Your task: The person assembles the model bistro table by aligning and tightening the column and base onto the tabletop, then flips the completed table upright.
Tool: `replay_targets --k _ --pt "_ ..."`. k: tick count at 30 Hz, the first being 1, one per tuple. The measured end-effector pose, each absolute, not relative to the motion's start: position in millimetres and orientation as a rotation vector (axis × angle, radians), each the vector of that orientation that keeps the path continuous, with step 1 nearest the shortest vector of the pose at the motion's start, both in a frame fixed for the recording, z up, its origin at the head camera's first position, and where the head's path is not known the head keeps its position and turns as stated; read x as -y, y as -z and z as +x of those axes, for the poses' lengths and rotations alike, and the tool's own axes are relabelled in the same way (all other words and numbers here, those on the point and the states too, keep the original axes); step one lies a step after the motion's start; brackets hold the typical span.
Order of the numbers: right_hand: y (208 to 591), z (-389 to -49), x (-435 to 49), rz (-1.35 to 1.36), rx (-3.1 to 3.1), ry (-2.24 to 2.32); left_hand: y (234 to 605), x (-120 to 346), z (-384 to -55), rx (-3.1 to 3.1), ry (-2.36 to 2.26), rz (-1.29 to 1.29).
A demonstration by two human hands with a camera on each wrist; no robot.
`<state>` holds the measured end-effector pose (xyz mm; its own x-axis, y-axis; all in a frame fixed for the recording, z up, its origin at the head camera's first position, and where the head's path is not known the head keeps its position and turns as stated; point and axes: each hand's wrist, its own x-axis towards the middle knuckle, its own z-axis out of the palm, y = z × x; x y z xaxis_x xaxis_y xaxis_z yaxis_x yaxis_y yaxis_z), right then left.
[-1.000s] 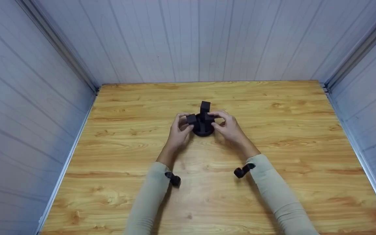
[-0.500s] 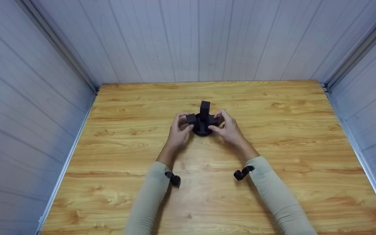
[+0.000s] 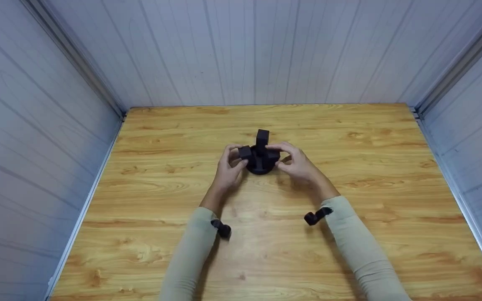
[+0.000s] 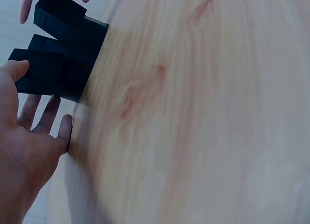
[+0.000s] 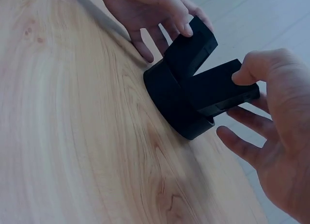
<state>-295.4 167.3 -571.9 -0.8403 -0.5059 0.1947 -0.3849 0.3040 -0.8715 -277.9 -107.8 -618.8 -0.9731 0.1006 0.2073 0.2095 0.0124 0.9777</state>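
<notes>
A round, low-walled black base (image 5: 167,100) stands on the wooden table, with three black rectangular blocks rising from it. My left hand (image 3: 227,169) pinches the left block (image 3: 245,152) between thumb and fingers; this block leans outward. On the other side, my right hand (image 3: 296,165) has its thumb on one face of the right block (image 5: 218,86) and fingers on the opposite face. That block also slants away from the middle. The back block (image 3: 262,140) rises highest in the head view, and neither hand grips it. The blocks' lower ends are hidden inside the base.
The wood-grain table (image 3: 165,179) is bounded by a pale panelled wall (image 3: 241,54) behind and walls at both sides. A small black camera (image 3: 224,230) is strapped to the left sleeve, and another black camera (image 3: 310,218) to the right one.
The right block has tilted outward to the right. My right hand's thumb and fingers have shifted on it, and the forearm sits slightly farther right. The left hand has stayed in place.
</notes>
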Motion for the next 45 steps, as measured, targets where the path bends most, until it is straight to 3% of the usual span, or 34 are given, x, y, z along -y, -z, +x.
replay_targets --k 13,21,31,41,45 --pt "572 -296 -166 -0.828 -2.550 1.472 611 104 -274 2.178 2.144 -0.272" --pt "573 -295 -162 -0.785 -2.576 1.493 679 118 -314 2.153 2.225 -0.279" --pt "580 -288 -162 -0.811 -2.560 1.554 611 108 -273 2.204 2.130 -0.315" --pt "598 -275 -159 -0.753 -2.571 1.789 626 117 -269 2.076 2.098 -0.481" --pt "603 -273 -155 -0.721 -2.554 1.841 622 114 -268 2.117 2.073 -0.425"
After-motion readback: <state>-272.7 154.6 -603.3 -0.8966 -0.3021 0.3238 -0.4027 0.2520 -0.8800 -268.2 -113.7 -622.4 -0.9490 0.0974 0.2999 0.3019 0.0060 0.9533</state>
